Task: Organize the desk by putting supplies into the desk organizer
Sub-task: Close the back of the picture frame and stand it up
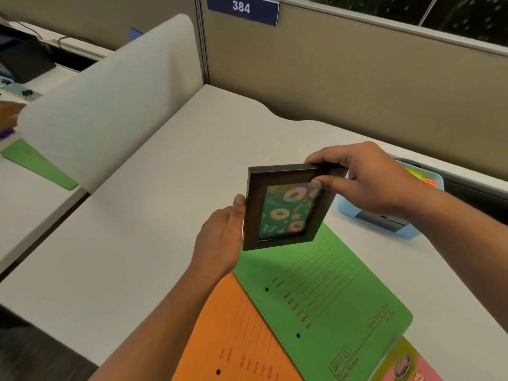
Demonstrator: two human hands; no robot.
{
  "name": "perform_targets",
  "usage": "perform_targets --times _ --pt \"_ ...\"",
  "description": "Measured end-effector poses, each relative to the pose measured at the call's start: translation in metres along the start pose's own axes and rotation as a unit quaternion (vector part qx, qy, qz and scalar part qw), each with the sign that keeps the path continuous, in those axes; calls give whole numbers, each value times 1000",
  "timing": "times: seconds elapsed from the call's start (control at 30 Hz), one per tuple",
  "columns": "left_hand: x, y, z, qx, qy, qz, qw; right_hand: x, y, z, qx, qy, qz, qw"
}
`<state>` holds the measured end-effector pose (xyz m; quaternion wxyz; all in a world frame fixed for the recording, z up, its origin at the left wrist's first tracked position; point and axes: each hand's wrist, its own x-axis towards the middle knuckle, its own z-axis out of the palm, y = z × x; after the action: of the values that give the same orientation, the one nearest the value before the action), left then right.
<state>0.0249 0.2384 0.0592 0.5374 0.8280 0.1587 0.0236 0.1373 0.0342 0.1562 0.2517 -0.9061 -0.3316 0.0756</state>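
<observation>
A person held a small dark-wood frame [286,207] in the air above the worktop [137,215]. It was tilted with its doughnut print facing the camera, over the far end of a green folder [330,292] that overlapped an orange folder [247,325]. The right hand [368,182] pinched the frame's upper right corner, with fingers [327,159] curled over the top edge and the thumb pressed to the front moulding just beside the pane. The left hand [220,237] steadied the lower left side, thumb on the outer edge; its other fingers were hidden behind the frame, so how they lay could not be told. The frame looked stiff and light enough for one hand, though its pane appeared breakable and easily smudged, and the smooth finish might slip under a loose pinch. The moulding's outer edges, taken on opposite sides as here, seemed the safest hold, well off the pane. The blue organizer [409,232] stood on the worktop just behind the right hand, partly hidden by it, with bright items [420,177] showing inside. Whether the frame would fit any compartment could not be judged from this angle.
</observation>
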Motion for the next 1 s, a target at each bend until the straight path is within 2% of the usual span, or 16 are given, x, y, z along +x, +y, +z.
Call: perform_targets --times 0.13,0.3,0.47,0.57,0.8,1.0 --pt "13 15 2 -99 -79 -84 988 15 5 -2 -6 -11 -19 1000" --pt "33 17 0 -92 -112 -101 984 25 8 -12 21 -21 -30 999" --pt "42 -2 -1 -41 -45 -82 995 30 23 -25 52 -22 -25 998" --pt "40 -2 3 -56 -57 -75 994 32 29 -28 57 -20 -22 998" --pt "41 21 16 -125 -84 -67 986 40 33 -23 81 -35 -25 996" --pt "59 22 20 -229 -96 -64 967 62 40 -17 50 -37 -31 998"
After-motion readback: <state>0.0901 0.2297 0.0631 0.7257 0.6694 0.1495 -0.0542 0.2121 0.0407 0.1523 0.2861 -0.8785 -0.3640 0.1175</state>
